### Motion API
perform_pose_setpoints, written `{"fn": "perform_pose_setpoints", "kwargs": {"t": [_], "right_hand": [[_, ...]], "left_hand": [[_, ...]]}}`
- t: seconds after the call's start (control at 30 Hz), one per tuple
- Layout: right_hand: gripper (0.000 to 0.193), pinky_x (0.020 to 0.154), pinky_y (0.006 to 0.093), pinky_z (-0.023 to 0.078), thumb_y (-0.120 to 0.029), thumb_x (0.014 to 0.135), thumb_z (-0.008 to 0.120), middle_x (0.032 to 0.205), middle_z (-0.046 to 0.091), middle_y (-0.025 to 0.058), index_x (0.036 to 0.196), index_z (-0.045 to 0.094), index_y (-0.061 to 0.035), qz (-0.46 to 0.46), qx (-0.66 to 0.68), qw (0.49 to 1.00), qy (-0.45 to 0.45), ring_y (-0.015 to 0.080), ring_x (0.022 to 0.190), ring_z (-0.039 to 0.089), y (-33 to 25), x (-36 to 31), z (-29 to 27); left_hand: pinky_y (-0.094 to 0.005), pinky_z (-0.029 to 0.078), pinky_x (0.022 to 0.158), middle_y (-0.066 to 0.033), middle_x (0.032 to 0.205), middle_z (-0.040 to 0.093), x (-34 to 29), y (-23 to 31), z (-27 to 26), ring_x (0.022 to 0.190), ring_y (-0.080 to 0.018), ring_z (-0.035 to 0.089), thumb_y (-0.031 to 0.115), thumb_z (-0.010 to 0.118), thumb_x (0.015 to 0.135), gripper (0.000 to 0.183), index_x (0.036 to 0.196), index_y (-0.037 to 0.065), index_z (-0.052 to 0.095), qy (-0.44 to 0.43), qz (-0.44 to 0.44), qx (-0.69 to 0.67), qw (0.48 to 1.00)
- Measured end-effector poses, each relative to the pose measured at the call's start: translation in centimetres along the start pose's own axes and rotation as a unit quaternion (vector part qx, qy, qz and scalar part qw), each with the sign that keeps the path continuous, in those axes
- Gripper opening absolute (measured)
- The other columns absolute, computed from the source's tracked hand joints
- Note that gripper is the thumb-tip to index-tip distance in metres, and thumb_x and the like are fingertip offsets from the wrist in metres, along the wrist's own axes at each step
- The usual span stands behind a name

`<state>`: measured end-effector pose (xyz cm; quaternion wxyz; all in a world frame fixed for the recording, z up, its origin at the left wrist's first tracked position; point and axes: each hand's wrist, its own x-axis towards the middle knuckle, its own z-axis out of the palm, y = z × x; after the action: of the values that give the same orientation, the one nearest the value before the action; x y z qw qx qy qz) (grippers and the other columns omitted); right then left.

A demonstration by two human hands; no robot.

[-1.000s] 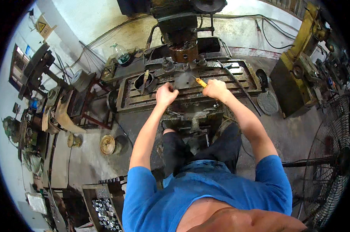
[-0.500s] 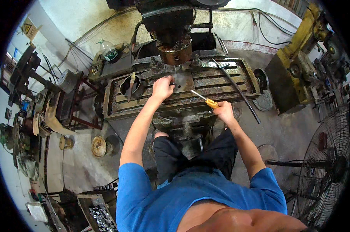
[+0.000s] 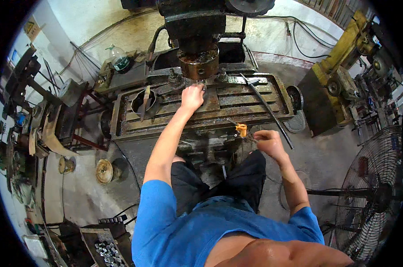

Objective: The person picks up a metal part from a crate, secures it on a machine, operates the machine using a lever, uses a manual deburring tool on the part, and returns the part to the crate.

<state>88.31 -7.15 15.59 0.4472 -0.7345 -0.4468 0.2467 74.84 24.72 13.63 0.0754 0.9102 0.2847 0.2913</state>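
Observation:
My left hand [image 3: 193, 97] reaches over the slotted machine table [image 3: 243, 115], right below the round, oily cutter head [image 3: 200, 63] of a milling machine. Its fingers are closed in a pinch on a small dark part, mostly hidden by the fingertips. A yellow air blow gun [image 3: 241, 129] with a thin metal nozzle is at the table's front edge. My right hand [image 3: 270, 143] is just to the right of the gun, apart from its body. Its fingers are loosely curled and appear to hold nothing; a thin dark line, perhaps a hose, runs between them and the gun.
A long bar [image 3: 267, 107] with a cross handle lies across the table's right side, overhanging the front. A pot [image 3: 138, 104] with a flat tool across it stands on the left. A caged fan [image 3: 372, 191] stands at right; a box of metal pieces [image 3: 107, 251] is lower left.
My left hand has moved farther in, closer beneath the cutter head. My right hand has let go of the blow gun and drawn back to the right and toward me; the gun's nozzle has turned.

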Motion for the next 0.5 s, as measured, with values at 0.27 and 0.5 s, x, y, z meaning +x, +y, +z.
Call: {"fn": "perform_pose_setpoints", "kwargs": {"t": [0.27, 0.5], "right_hand": [[0.05, 0.088, 0.0322, 0.043, 0.002, 0.062, 0.046, 0.105, 0.06, 0.0127, 0.11, 0.055, 0.0051, -0.359, -0.135, 0.875, 0.295, 0.0211, 0.094, 0.059, -15.6, 8.8, -17.4], [0.064, 0.066, 0.0352, 0.052, -0.019, 0.085, 0.056, 0.103, 0.055, 0.0185, 0.137, 0.02, -0.0142, -0.592, -0.275, 0.714, 0.253, 0.0266, 0.082, 0.056, -29.8, 11.9, -26.8]], "left_hand": [[-0.0427, 0.049, 0.071, -0.0179, 0.083, 0.063, 1.2, -0.3, -0.7, 0.081, -0.0343, 0.06, 0.024, 0.067, 0.068, 0.03, 0.089, 0.004, 0.061, -0.036, -0.18, -0.018, 0.983], [-0.0419, 0.048, 0.074, -0.0192, 0.087, 0.063, 1.6, -0.8, -0.2, 0.084, -0.0332, 0.06, 0.027, 0.069, 0.066, 0.035, 0.092, 0.004, 0.063, -0.053, -0.201, -0.082, 0.975]]}}
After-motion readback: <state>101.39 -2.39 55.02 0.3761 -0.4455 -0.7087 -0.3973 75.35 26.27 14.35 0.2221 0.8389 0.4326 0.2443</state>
